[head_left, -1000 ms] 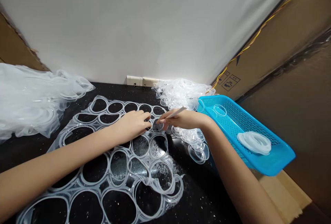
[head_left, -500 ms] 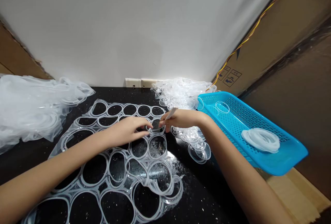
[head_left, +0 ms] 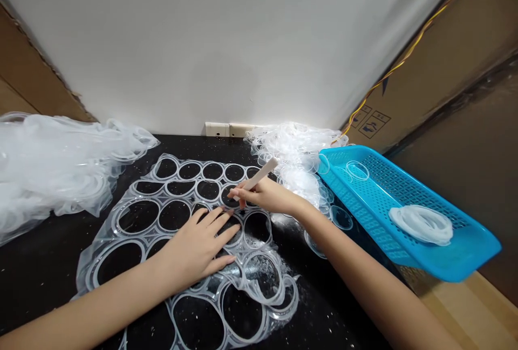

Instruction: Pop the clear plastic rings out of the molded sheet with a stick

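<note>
My right hand (head_left: pixel 263 196) is shut on a slim white stick-shaped tool (head_left: pixel 259 175), its tip down at a ring near the far end of a clear plastic sheet (head_left: pixel 178 180). That sheet is a web of joined round rings with many holes, lying flat and curling up at the near right. My left hand (head_left: pixel 198 247) presses on it, fingers spread and holding nothing. The sheet's near end is partly out of view.
A heap of clear film (head_left: pixel 52 161) lies to the left on the black speckled countertop (head_left: pixel 324 307). Loose rings (head_left: pixel 293 148) pile at the back. A blue mesh basket (head_left: pixel 388 199) at right holds a coil of rings (head_left: pixel 423 225). Behind stand a white wall and cardboard (head_left: pixel 429 80).
My left hand has slid toward me and spread its fingers flat on the sheet. My right hand has shifted slightly left, and the white tool now tilts up more clearly.
</note>
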`<control>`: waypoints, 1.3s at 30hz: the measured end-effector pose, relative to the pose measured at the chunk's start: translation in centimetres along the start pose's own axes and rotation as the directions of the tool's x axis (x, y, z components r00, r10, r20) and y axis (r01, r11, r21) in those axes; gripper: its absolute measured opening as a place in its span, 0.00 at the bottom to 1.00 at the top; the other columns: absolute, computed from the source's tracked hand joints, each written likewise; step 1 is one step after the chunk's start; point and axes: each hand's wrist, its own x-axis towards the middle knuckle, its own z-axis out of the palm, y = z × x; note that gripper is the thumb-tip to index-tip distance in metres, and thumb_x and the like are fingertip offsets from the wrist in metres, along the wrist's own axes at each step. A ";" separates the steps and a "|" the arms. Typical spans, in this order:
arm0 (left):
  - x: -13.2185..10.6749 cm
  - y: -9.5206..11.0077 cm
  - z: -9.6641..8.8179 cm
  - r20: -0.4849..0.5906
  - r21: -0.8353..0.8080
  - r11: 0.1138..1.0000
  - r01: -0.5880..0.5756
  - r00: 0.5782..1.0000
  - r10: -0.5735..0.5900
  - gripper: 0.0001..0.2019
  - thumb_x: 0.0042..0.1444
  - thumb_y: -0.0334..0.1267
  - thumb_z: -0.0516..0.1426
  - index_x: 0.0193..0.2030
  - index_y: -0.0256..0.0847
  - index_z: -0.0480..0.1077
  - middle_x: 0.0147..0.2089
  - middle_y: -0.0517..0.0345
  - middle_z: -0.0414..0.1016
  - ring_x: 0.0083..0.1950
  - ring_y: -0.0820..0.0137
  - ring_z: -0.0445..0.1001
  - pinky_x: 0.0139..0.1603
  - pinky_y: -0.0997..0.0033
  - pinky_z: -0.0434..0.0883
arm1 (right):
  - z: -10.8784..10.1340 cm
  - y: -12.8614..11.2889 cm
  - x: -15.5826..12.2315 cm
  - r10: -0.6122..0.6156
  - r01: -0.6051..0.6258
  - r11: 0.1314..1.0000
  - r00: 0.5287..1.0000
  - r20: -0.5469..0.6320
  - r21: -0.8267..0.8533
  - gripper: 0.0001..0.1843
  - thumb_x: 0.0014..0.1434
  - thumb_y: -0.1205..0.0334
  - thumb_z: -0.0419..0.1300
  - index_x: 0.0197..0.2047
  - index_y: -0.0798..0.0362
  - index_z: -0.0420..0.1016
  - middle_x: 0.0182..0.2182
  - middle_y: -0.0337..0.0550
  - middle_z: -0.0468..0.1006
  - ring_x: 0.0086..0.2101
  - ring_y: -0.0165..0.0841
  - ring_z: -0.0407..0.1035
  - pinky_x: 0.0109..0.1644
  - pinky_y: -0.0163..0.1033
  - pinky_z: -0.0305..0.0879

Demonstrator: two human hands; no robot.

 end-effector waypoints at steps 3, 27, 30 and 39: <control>-0.1 0.0 0.0 0.013 -0.023 1.000 0.010 1.000 -0.010 0.24 0.58 0.54 0.46 0.54 0.43 0.65 0.58 0.48 0.64 0.60 0.53 0.59 0.54 0.52 0.57 | 0.8 0.1 0.3 0.052 -0.052 0.998 0.999 -0.011 0.037 0.15 0.61 0.59 0.50 0.38 0.57 0.75 0.25 0.43 0.75 0.29 0.29 0.68 0.35 0.33 0.63; -0.4 0.2 -0.3 0.101 -0.087 0.996 0.033 0.995 -0.024 0.26 0.57 0.55 0.46 0.57 0.41 0.62 0.62 0.42 0.57 0.63 0.50 0.52 0.53 0.44 0.57 | 1.6 -0.6 0.2 0.003 0.005 0.987 0.999 0.050 -0.159 0.15 0.62 0.63 0.47 0.30 0.57 0.72 0.26 0.43 0.76 0.27 0.29 0.67 0.32 0.34 0.61; -0.4 0.3 -0.8 0.149 -0.112 0.993 0.047 0.988 -0.030 0.28 0.56 0.55 0.47 0.58 0.40 0.60 0.62 0.42 0.58 0.63 0.48 0.51 0.52 0.42 0.58 | 1.2 -0.7 -0.1 -0.006 0.024 0.988 0.994 0.111 -0.155 0.15 0.62 0.64 0.47 0.29 0.56 0.71 0.25 0.43 0.76 0.27 0.28 0.67 0.33 0.33 0.61; -0.3 0.2 -1.5 0.255 -0.199 0.977 0.078 0.967 -0.025 0.34 0.53 0.60 0.46 0.62 0.42 0.54 0.65 0.44 0.50 0.64 0.44 0.46 0.54 0.37 0.54 | -0.3 -0.7 -0.7 0.073 -0.035 0.977 0.981 0.177 -0.211 0.17 0.61 0.63 0.48 0.25 0.56 0.72 0.27 0.43 0.77 0.29 0.30 0.69 0.36 0.34 0.63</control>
